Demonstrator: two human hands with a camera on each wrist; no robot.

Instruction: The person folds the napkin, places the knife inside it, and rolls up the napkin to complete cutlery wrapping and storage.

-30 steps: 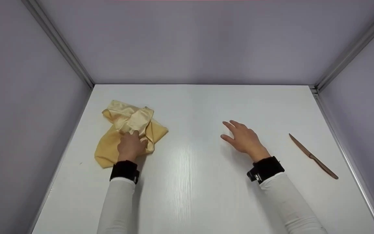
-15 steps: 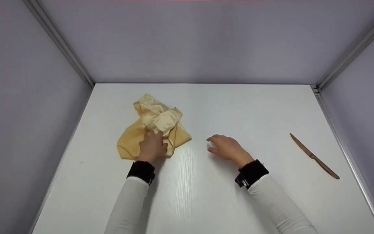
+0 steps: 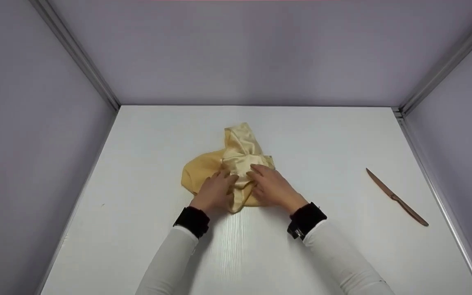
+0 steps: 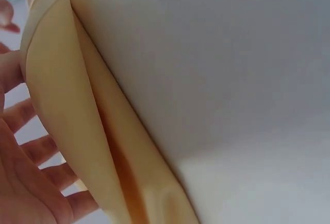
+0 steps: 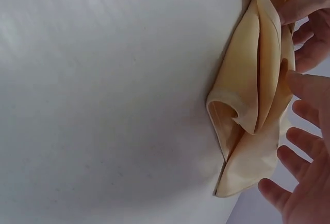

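A crumpled yellow cloth (image 3: 238, 157) lies in the middle of the white table (image 3: 322, 135). My left hand (image 3: 215, 189) rests on the cloth's near left part with its fingers laid flat. My right hand (image 3: 269, 185) touches the near right part, fingers stretched over the folds. In the left wrist view the cloth (image 4: 67, 110) stands as a folded edge beside the spread fingers (image 4: 36, 149) of the left hand. Seen from the right wrist, the cloth (image 5: 252, 105) is bunched into a fold, with the right hand (image 5: 309, 183) spread next to it.
A brown knife (image 3: 395, 197) lies on the table at the right, well apart from both hands. Grey walls with metal corner rails (image 3: 76, 55) enclose the table on the left, back and right.
My left hand has dragged the cloth from the left side to the table's middle. My right hand has moved left and come down onto the cloth. The knife has not moved.
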